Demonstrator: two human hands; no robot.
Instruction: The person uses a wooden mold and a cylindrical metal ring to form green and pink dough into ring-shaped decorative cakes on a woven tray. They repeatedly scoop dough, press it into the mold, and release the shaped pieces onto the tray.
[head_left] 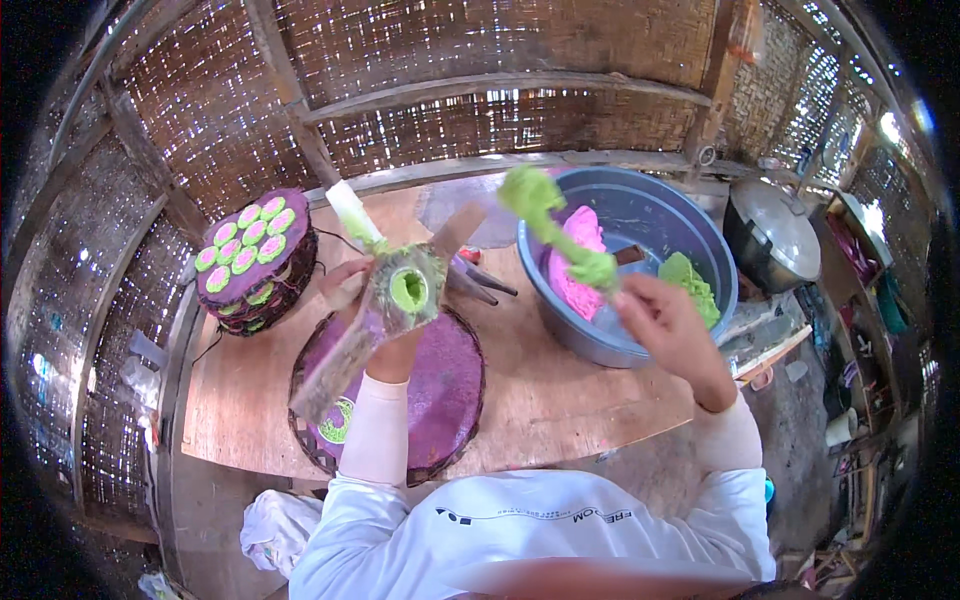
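Note:
My left hand (pixel 345 284) is closed around a wooden hand press (pixel 375 318) with long handles. Green dough (pixel 408 291) lines the press's round opening, and a white piece (pixel 352 212) smeared with green sticks up beside it. My right hand (pixel 662 325) grips a stretched lump of green dough (pixel 590 266), whose thick far end hangs in the air near the basin's left rim. Below the press lies a round purple tray (pixel 440 400) with a dark woven edge. One ring of green strands (pixel 338 422) rests on it, partly covered by the press handle.
A blue basin (pixel 690 208) holds pink dough (pixel 576 280), more green dough (pixel 688 283) and a brown stick-like piece. At left stand stacked round trays (pixel 262 285) bearing several green-and-pink nests. A lidded metal pot (pixel 772 232) is beyond the basin, off the wooden table (pixel 560 420).

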